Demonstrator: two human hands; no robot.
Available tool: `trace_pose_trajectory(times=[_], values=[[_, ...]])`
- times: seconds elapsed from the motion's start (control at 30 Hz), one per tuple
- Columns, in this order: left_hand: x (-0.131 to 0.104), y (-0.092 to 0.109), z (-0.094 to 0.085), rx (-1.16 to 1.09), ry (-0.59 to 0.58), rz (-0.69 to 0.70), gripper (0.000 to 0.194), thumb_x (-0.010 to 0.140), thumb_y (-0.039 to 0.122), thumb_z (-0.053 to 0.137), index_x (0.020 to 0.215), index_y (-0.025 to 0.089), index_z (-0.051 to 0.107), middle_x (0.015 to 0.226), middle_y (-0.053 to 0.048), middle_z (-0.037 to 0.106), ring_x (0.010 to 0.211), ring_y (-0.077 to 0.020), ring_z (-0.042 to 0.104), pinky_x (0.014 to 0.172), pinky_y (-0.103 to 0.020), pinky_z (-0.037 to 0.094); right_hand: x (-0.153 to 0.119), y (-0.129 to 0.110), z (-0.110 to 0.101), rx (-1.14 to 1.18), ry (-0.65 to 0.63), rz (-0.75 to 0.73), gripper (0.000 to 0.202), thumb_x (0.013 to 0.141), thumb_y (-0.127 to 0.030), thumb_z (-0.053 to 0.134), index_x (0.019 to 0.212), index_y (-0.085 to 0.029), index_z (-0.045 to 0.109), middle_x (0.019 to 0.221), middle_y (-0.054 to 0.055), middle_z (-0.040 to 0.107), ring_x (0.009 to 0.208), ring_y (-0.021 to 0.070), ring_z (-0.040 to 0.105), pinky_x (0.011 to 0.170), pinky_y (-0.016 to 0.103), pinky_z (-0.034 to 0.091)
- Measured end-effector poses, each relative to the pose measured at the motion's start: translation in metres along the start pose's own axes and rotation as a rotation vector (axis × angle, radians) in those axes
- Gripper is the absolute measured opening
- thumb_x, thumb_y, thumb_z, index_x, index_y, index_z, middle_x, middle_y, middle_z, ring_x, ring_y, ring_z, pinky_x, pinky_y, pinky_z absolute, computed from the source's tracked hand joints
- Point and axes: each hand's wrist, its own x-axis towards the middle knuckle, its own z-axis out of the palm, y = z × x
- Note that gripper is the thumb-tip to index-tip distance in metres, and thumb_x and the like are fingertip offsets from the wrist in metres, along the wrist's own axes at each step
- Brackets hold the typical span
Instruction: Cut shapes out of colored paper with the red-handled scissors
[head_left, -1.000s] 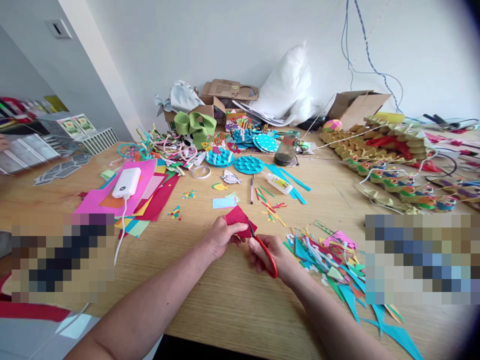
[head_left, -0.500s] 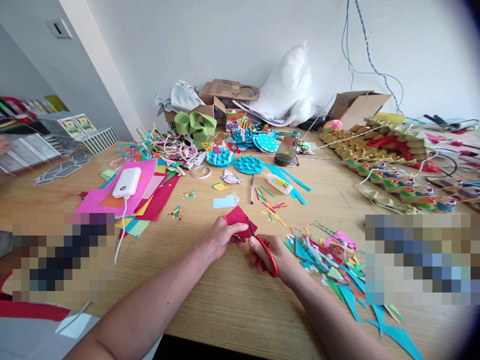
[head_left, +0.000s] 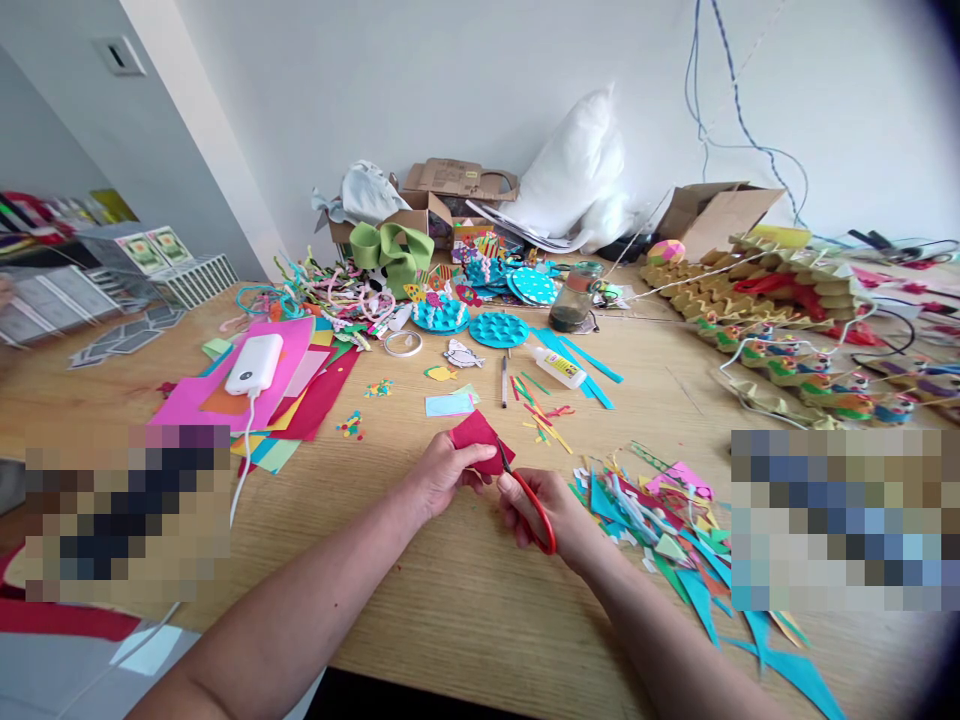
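Observation:
My left hand point(head_left: 450, 470) pinches a small piece of red paper point(head_left: 474, 436) between thumb and fingers above the table. In my right hand point(head_left: 536, 508) are scissors with red handles point(head_left: 546, 530); their dark blades lie against the right edge of the paper. Just beyond my hands lie a pale blue paper rectangle point(head_left: 448, 404), a yellow paper fish point(head_left: 440, 373), a white fish cutout point(head_left: 463, 355) and a pen point(head_left: 504, 384). Thin coloured paper strips point(head_left: 547, 425) are scattered to the right of the pen.
A glue bottle point(head_left: 559, 367) lies near blue discs point(head_left: 499, 329) and a glass jar point(head_left: 576, 300). Paper scraps point(head_left: 675, 530) spread on the right, below egg cartons point(head_left: 810, 375). At left, a white power bank point(head_left: 255, 364) with a cable rests on coloured sheets point(head_left: 330, 400).

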Motion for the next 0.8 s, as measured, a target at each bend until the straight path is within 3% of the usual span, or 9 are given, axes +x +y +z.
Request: trace_pose_trajectory(times=[0.8], values=[[0.0012,-0.0013,-0.0006,-0.003,0.025,0.010,0.026,0.060,0.030,0.073,0.075,0.010,0.064,0.068,-0.006,0.067,0.050,-0.0106,0.055,0.039,-0.019,0.038,0.0015,0.0037,-0.0007,0.006,-0.009,-0.004,0.046,0.076,-0.060,0.058,0.064,-0.016,0.049,0.049,-0.003,0.053,0.033,0.0073,0.049,0.032,0.015,0.028]])
